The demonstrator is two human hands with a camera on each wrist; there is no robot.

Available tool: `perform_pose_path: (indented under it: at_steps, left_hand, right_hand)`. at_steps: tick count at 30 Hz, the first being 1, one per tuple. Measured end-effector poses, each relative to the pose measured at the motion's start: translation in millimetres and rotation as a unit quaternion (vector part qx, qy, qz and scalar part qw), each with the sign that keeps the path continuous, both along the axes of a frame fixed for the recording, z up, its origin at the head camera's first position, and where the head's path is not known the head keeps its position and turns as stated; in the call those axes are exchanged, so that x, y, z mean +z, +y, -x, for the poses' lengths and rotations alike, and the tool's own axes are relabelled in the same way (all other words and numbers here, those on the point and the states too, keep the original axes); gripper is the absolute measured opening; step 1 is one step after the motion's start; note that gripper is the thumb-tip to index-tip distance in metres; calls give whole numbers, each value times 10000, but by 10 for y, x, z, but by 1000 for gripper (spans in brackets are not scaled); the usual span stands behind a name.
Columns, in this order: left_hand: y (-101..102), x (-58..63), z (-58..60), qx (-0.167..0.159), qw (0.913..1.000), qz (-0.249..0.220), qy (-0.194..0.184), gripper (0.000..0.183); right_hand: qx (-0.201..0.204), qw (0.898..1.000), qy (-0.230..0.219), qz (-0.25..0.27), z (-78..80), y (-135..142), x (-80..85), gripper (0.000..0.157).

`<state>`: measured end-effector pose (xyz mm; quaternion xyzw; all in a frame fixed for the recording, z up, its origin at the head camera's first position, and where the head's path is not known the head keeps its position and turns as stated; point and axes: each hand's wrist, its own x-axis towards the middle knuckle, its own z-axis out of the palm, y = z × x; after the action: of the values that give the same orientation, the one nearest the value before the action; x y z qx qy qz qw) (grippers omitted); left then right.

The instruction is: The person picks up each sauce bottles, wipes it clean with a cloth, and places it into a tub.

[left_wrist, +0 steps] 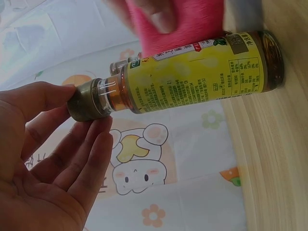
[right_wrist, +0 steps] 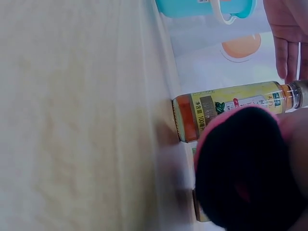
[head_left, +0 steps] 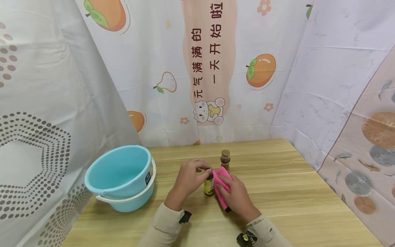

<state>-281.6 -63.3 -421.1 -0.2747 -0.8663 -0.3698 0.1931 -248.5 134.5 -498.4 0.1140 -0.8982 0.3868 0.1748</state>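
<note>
A small glass bottle (head_left: pixel 209 188) with a yellow label and brown cap stands upright on the table. My left hand (head_left: pixel 190 176) pinches its cap (left_wrist: pixel 87 101) between thumb and fingers. In my right hand (head_left: pixel 238 197) is a folded pink cloth (head_left: pixel 224 174) with a dark side (right_wrist: pixel 245 168), held against the bottle's label. Part of the label is hidden behind the cloth in the right wrist view. Just behind the cloth stands a second, dark bottle (head_left: pixel 225 158) with a golden-brown cap; its lower part is hidden.
A light blue bucket (head_left: pixel 129 202) with a white handle (head_left: pixel 123 199) stands at the table's left. The wooden table (head_left: pixel 293 206) stretches to the right of my hands. Printed curtains (head_left: pixel 148 113) hang behind it and along both sides.
</note>
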Motion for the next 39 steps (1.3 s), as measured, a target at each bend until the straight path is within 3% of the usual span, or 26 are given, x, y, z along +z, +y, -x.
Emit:
perform_pose_path:
  at_steps: [14, 20, 26, 39]
  left_hand:
    - [-8, 18, -10, 8, 9999, 15, -123, 6]
    - [-3, 14, -12, 89, 10000, 18, -35, 5]
    - [5, 5, -17, 303, 9993, -29, 200, 21]
    - [10, 15, -16, 192, 9996, -206, -31, 13]
  right_hand:
    - [60, 9966, -599, -569, 25, 29, -57, 36]
    - [54, 9965, -609, -572, 27, 28, -58, 35]
    - [37, 9969, -558, -555, 24, 20, -52, 35]
    - [-15, 9989, -361, -309, -3, -3, -28, 37]
